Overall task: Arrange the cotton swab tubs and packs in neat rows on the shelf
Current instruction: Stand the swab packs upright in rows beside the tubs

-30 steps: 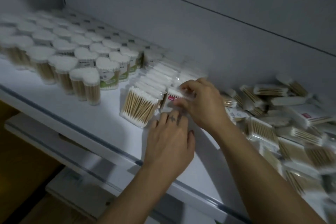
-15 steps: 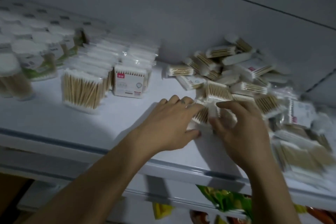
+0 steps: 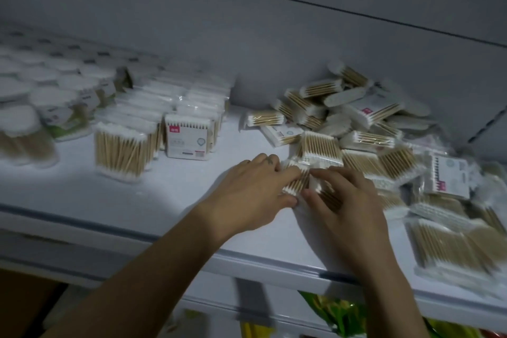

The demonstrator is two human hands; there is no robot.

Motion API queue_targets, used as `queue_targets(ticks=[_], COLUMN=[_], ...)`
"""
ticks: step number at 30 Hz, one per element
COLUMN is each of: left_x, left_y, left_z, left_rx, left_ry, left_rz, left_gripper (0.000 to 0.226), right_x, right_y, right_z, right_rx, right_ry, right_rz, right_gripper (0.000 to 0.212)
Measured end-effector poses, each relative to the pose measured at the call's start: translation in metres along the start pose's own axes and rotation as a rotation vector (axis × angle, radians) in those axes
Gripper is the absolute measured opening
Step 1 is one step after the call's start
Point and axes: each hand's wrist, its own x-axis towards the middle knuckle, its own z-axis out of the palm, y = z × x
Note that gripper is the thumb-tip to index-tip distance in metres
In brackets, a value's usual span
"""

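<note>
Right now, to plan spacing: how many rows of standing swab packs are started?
2: one fronted by a bare-swab pack, one right of it fronted by a pink-labelled pack; rear packs blur, more may hide.

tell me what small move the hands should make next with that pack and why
Probably lift the pack that the left hand and right hand pinch at the near edge of the loose pile, and stand it upright right of the labelled pack. The rows there stand; this one lies flat on the shelf.
</note>
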Motion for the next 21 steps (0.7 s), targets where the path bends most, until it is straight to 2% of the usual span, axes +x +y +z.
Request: queue_targets(ticks=[6, 10, 13, 15, 17, 19, 21], left_x=[-0.004, -0.01, -0.01, -0.011, -0.014, -0.022, -0.036], left_y=[-0.001, -0.007, -0.012, -0.014, -0.014, -0.017, -0.025], left_z=[-0.001, -0.015, -0.027, -0.031, -0.033, -0.037, -0.037], left_rx=[-0.087, -0.423, -0.636, -0.723, -0.851, -1.021, -1.062], left_ry=[0.017, 0.183, 0.284, 0.334, 0.376, 0.435, 0.502], left_rz=[-0.033, -0.142, -0.263, -0.311, -0.359, -0.43, -0.471], left_gripper=[0.025, 0.009, 0.019, 0.027, 0.031, 0.032, 0.032], right_x=[0.001, 0.004, 0.009, 0.014, 0.02, 0.028, 0.036], right_y=[-0.001, -0.001, -0.017, -0.033, -0.046, -0.056, -0.061], right_z=[-0.009, -0.023, -0.026, -0.019, -0.012, -0.007, -0.003], right_rx=[0.012, 0.03, 0.082, 0.121, 0.16, 0.239, 0.309], right_ry=[-0.055, -0.129, -0.116, -0.076, -0.019, -0.013, -0.052], right_rz=[-0.014, -0.056, -0.129, -0.184, -0.196, -0.143, -0.076], right_gripper=[0.038, 0.048, 0.06, 0.052, 0.033, 0.022, 0.019])
